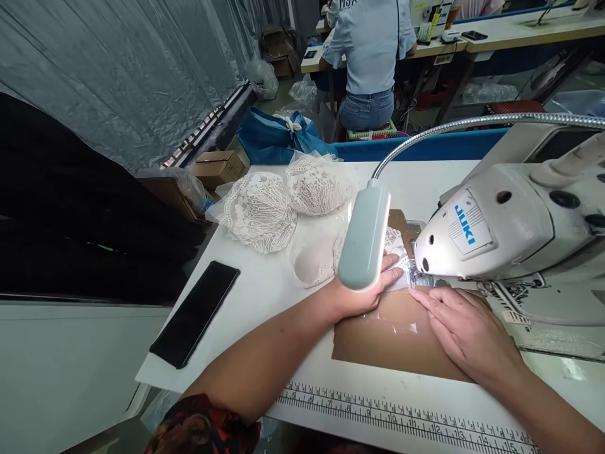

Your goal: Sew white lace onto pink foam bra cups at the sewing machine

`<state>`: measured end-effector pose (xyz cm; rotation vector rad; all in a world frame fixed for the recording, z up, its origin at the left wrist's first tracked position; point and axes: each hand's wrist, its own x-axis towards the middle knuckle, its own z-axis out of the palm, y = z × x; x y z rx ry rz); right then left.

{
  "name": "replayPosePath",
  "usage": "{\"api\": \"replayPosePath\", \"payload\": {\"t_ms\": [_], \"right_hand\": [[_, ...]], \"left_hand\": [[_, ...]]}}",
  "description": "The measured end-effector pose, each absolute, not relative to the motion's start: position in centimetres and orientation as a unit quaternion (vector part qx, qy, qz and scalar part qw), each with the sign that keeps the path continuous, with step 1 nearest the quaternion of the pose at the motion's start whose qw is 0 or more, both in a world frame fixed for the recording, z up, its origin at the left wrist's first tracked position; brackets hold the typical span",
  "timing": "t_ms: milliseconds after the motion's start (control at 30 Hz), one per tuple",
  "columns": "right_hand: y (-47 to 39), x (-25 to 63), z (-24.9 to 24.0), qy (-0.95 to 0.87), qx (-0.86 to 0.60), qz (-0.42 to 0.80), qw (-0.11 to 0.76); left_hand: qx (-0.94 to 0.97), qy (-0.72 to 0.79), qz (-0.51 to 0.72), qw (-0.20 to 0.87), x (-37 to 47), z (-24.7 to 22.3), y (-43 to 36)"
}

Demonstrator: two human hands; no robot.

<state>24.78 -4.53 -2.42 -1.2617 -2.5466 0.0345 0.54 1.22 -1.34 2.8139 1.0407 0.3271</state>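
A white lace bra (314,258) lies on the table and runs under the grey-green lamp head, its edge reaching the needle area of the sewing machine (477,230). My left hand (362,296) rests flat on the fabric with fingers spread, partly hidden by the lamp head (365,236). At the near edge of that fabric, close to the presser foot, my right hand (466,331) has its fingertips drawn together on the edge. A brown cardboard sheet (392,340) lies beneath both hands.
Two padded lace cups (259,211) sit at the table's back left. A black phone (195,314) lies near the left edge. A printed ruler strip (406,416) runs along the front. The lamp's metal gooseneck (472,123) arches overhead. A person (371,57) sits ahead at another table.
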Motion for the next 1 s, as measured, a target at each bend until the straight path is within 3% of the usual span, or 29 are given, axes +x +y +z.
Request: {"api": "replayPosePath", "payload": {"t_ms": [1000], "right_hand": [[-4.7, 24.2, -1.9, -0.855, -0.465, 0.050, 0.223]], "left_hand": [[0.916, 0.373, 0.121, 0.087, 0.2, -0.6, 0.6]]}}
